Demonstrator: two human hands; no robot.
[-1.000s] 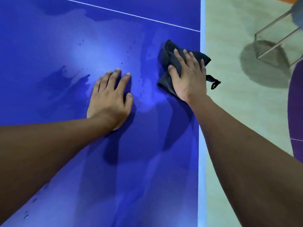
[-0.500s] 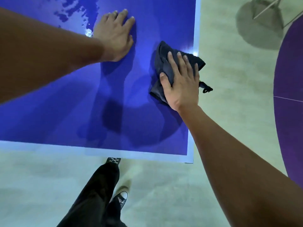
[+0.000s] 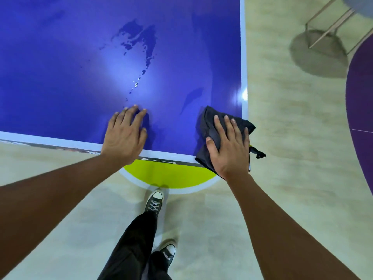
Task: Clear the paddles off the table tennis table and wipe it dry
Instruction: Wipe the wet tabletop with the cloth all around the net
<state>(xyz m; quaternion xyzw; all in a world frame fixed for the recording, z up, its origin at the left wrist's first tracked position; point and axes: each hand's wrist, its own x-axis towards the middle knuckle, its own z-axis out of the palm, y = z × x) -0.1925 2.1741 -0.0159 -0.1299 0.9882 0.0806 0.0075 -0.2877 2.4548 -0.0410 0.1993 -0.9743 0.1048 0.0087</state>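
**Status: wiping at near right corner**

Head view: right hand (image 3: 228,146) lies flat on dark cloth (image 3: 207,126), fingers straight and slightly spread, pressing it onto near right corner of table tennis table (image 3: 60,77). Left hand (image 3: 125,136) rests flat at near edge, fingers loosely spread. Water patches (image 3: 141,41) lie farther in.

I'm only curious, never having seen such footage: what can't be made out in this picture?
Head view: the table runs past the top and left edges, so what lies there is unseen.
Head view: the surface under the cloth and right hand is hidden; wet or dry, unclear.
Head view: the lettering on the table's edge is partly covered by the left hand and blurred.
Head view: the chair is cut off at the top edge.
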